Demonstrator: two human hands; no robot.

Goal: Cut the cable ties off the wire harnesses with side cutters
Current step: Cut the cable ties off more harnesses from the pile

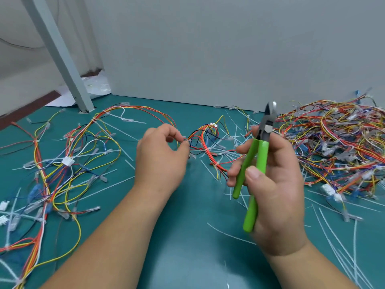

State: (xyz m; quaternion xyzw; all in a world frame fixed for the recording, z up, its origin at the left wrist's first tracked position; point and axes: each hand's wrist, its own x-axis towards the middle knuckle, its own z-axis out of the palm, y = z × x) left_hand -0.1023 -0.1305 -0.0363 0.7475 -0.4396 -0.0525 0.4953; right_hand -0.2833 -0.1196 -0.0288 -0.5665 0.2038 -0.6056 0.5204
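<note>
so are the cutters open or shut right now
Open: the side cutters in the right hand point upward with their two blade tips apart and the green handles spread.

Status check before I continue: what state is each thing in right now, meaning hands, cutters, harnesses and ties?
Left hand, pinches the middle harness.
Right hand, grips the cutters.
Cutters, raised, tips up, jaws open, clear of the harness.
Middle harness, white ties still on.
Right pile, tangled heap.
Left harnesses, spread loose on the mat.
Cut ties, scattered on the mat.
</note>
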